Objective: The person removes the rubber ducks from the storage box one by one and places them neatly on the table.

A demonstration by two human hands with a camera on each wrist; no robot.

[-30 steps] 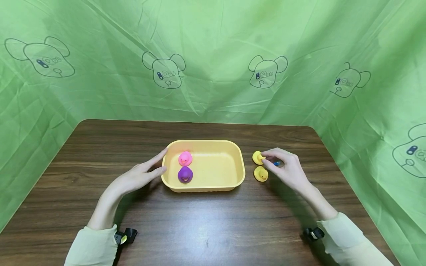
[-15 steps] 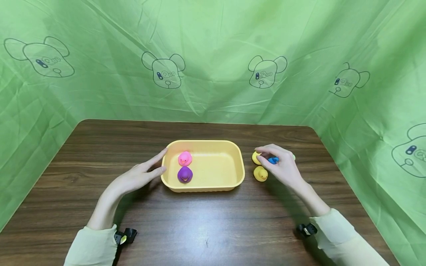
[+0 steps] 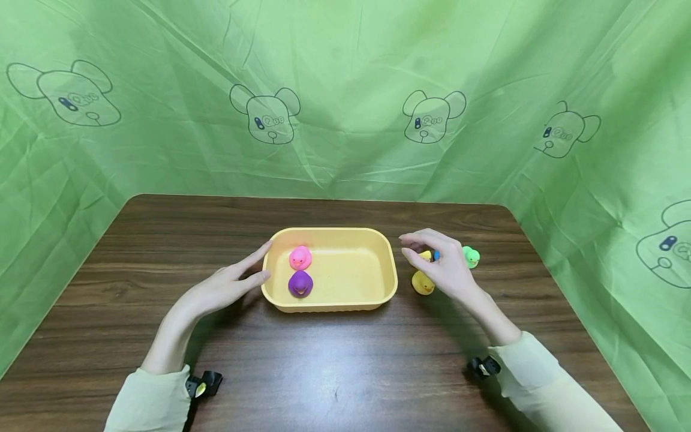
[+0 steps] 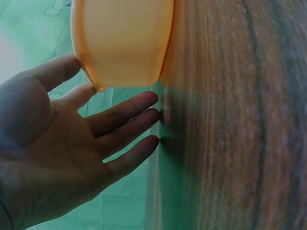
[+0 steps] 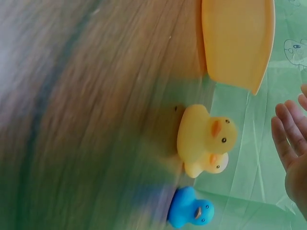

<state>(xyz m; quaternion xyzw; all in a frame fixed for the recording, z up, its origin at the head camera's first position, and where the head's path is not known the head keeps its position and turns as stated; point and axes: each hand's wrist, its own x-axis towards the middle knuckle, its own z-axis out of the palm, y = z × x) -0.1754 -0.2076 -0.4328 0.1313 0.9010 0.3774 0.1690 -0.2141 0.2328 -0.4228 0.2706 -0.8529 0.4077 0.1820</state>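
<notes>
Right hand [image 3: 447,264] has shifted toward the tray [image 3: 353,273], above two yellow ducks [image 3: 423,284].

On the green fabric backdrop [image 3: 351,66] we see outlined, big-eared cartoon heads [image 3: 272,114] bearing short printed lettering [image 3: 276,120] beside a dark blue capsule mark [image 3: 260,122]. We make the word out as something like "Qoo", but it blurs and we cannot settle its first letter. From the right wrist, it is too small to read.

Brown wood-grain tbl [image 3: 335,360] w/ yel. tray [image 3: 356,270], 2 yel. ducks [image 3: 421,284], blue duck [image 5: 184,208], grn duck [image 3: 472,257]
</notes>
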